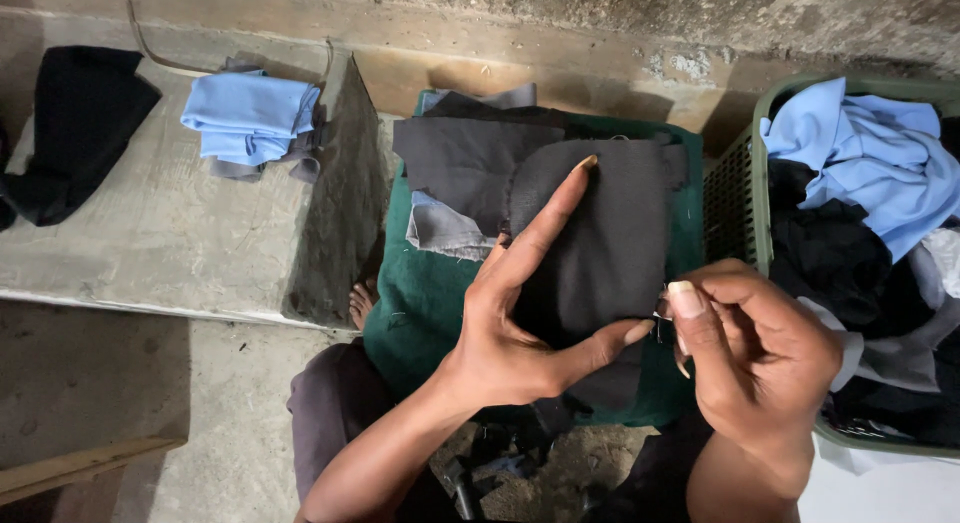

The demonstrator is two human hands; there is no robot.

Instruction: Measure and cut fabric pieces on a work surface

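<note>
On the far left a black cloth (75, 123) lay slumped over the end of a concrete slab (160, 233), and further along the same slab sat a folded stack of light blue fabric (250, 113) on top of some grey pieces. Below it, a bare foot (362, 303) showed at the slab's edge.

In the middle, a green cloth (420, 303) was spread over the person's lap, with several dark and grey cut pieces (470, 158) piled on it. Uppermost lay a dark charcoal piece of fabric (610, 233), rounded at its top corner.

The left hand (510, 323) was wide open, not gripping anything: its fingers stretched up flat across the charcoal piece, the longest fingertip reaching near the piece's top edge, while the thumb pointed out to the right along the fabric's lower part. So the fabric lay under and just beyond that hand, pressed rather than held.

The right hand (760, 353) was curled nearly closed, thumb against the bent fingers, pinching at the right-hand edge of the charcoal piece, just beside the left thumb's tip. Something thin seemed to be nipped there, with pale thread ends showing, but it was too small for me to tell what.

On the right stood a green plastic basket (735, 203), heaped with light blue, black and grey garments (860, 173), close against the right wrist.
</note>
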